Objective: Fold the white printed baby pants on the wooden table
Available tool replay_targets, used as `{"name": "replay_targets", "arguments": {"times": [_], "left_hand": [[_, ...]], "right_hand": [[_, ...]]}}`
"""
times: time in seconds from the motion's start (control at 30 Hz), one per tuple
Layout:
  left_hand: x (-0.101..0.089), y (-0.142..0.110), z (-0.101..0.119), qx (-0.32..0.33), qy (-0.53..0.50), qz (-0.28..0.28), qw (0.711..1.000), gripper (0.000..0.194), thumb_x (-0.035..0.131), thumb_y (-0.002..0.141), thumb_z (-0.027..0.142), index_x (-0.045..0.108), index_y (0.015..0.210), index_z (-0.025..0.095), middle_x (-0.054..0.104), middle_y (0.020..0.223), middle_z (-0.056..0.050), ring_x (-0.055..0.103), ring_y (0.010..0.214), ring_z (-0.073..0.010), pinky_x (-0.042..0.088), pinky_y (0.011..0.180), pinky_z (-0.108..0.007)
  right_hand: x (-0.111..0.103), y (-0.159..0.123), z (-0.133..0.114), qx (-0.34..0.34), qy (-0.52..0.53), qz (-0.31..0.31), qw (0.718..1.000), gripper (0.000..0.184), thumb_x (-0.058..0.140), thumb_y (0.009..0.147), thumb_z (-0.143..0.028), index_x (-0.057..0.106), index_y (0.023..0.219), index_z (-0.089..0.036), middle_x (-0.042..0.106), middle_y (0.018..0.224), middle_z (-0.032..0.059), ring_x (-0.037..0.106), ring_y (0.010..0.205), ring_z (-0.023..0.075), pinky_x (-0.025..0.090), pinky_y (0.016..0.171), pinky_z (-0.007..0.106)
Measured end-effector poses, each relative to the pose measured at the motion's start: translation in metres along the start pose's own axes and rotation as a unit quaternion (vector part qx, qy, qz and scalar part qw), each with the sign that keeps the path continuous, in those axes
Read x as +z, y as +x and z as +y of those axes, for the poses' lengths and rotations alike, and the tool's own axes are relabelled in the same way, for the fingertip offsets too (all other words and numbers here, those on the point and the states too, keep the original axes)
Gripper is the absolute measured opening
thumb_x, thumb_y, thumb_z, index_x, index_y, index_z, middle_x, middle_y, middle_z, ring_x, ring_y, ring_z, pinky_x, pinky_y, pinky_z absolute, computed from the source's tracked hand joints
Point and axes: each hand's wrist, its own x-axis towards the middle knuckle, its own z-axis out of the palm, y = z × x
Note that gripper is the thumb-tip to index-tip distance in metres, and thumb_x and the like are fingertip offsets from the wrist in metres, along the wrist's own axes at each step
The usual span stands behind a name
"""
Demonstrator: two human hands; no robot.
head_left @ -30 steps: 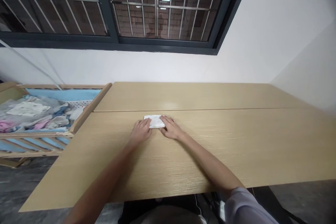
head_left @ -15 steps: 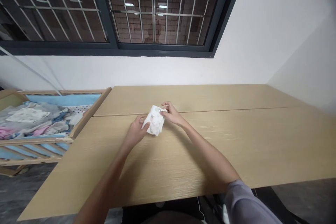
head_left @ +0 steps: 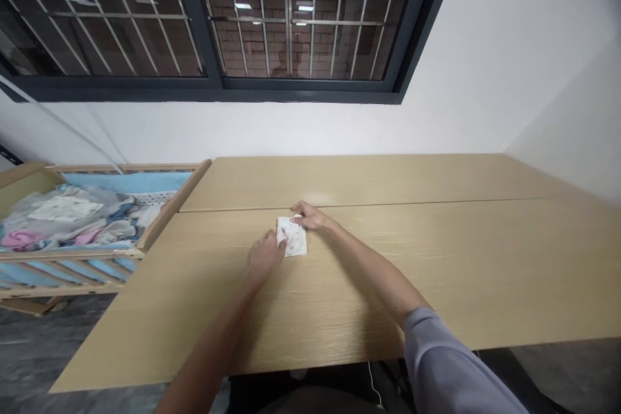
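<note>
A small folded white cloth with a faint print [head_left: 292,237] lies on the light wooden table [head_left: 436,272], turned so its long side runs away from me. My left hand [head_left: 266,255] pinches its near left corner. My right hand [head_left: 309,215] pinches the far edge of the cloth, fingers curled on it. Both forearms reach in from the lower edge of the view.
A wooden crib [head_left: 145,233] with blue lining stands against the table's left end, holding a heap of small clothes [head_left: 72,220]. A white wall and a barred dark window [head_left: 291,19] rise behind the table. Grey floor shows at the lower left.
The cloth lay flat under both hands, was lifted and turned half a second ago, and now lies down again, rotated a quarter turn, with both hands still on it.
</note>
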Motion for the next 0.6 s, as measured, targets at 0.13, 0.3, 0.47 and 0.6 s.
{"name": "replay_targets", "arguments": {"times": [0.13,0.3,0.47,0.6], "left_hand": [[-0.008,-0.031,0.013,0.027,0.043,0.046,0.998,0.052,0.038,0.099,0.050,0.057,0.123,0.008,0.065,0.122,-0.023,0.060,0.118,-0.0359,0.043,0.099,-0.046],[0.010,-0.073,0.037,0.121,0.092,0.085,0.985,0.072,0.036,0.099,0.054,0.045,0.145,-0.001,0.047,0.150,-0.028,0.041,0.140,-0.0405,0.038,0.109,-0.050],[0.036,-0.083,0.047,0.133,0.089,0.030,0.987,0.065,0.035,0.100,0.051,0.055,0.142,0.006,0.060,0.139,-0.025,0.047,0.137,-0.0407,0.032,0.114,-0.056],[0.044,-0.082,0.046,0.125,0.108,0.051,0.985,0.064,0.038,0.100,0.052,0.055,0.143,0.007,0.059,0.140,-0.025,0.047,0.137,-0.0408,0.030,0.116,-0.057]], "right_hand": [[-0.006,-0.012,-0.013,-0.041,-0.047,0.004,0.998,0.049,0.070,0.087,-0.031,0.054,0.131,-0.018,0.068,0.117,0.0110,0.064,0.107,0.0230,0.050,0.094,0.037],[-0.001,-0.050,-0.047,-0.280,-0.209,-0.090,0.933,0.055,0.039,0.105,-0.047,0.037,0.155,-0.024,0.032,0.164,0.0103,0.027,0.151,0.0266,0.020,0.123,0.048],[0.019,-0.080,-0.049,-0.376,-0.226,-0.233,0.868,0.059,0.035,0.106,-0.043,0.024,0.161,-0.025,0.026,0.166,0.0044,0.019,0.154,0.0179,0.012,0.126,0.038],[0.025,-0.079,-0.034,-0.371,-0.227,-0.248,0.866,0.059,0.037,0.106,-0.041,0.027,0.160,-0.020,0.030,0.164,0.0076,0.021,0.154,0.0185,0.013,0.126,0.038]]}}
